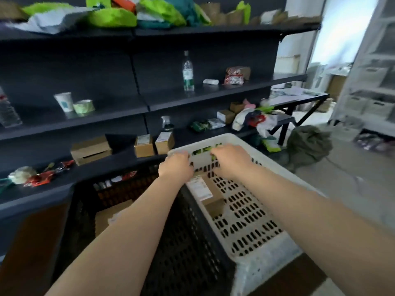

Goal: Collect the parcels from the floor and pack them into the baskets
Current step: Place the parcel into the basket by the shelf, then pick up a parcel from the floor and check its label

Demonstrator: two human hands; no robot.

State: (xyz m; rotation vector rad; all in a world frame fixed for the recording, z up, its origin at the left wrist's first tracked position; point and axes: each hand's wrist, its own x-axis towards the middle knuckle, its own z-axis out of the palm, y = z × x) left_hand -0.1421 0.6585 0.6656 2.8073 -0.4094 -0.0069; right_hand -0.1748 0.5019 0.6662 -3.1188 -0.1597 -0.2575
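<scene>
1. White plastic basket (pixel 252 210) sits straight ahead of you, its long axis running away from you toward the dark shelving (pixel 192 97); a black basket (pixel 183 242) stands touching its left side.
2. Both your hands are at the white basket's far end wall. Your left hand (pixel 176 166) curls over the far-left corner of the rim; your right hand (pixel 229 160) has its fingers hooked at the handle slot just beside it.
3. Whether either hand also holds something green seen through the slot, you cannot tell.
4. A labelled cardboard parcel (pixel 208 196) lies inside, against the left wall, below your left wrist, which is the nearer one.
5. Brown parcels (pixel 111 216) show in the black basket too.
6. My read: any pull on that far wall comes back along the long axis.
</scene>
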